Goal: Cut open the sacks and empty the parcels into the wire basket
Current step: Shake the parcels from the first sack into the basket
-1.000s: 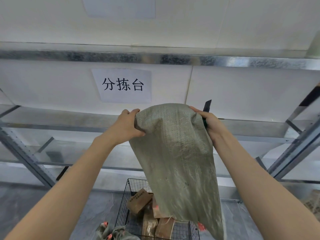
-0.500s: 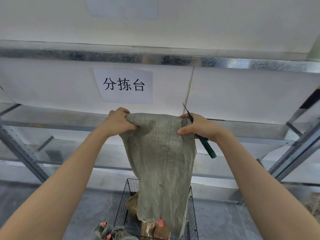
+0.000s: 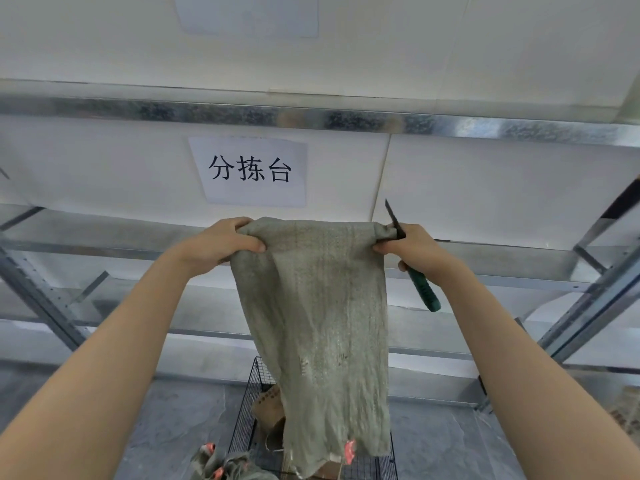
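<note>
The sack (image 3: 318,323) hangs limp and flat between the two raised hands, held by its upper corners with the ragged cut mouth pointing down, apparently so that whatever is left falls out; it looks emptied. The left hand (image 3: 221,244) bunches one corner in curled fingers. The right hand (image 3: 412,249) pinches the other corner and clamps the knife (image 3: 420,289) in the same fist, blade up and away from the cloth, probably to keep the edge clear.

Well below the hands, under the sack's mouth, stands one wire basket (image 3: 246,407). One cardboard parcel (image 3: 268,408) shows plainly in it; others are partly hidden. One more crumpled sack (image 3: 228,464) lies below the left forearm, beside the basket.
</note>
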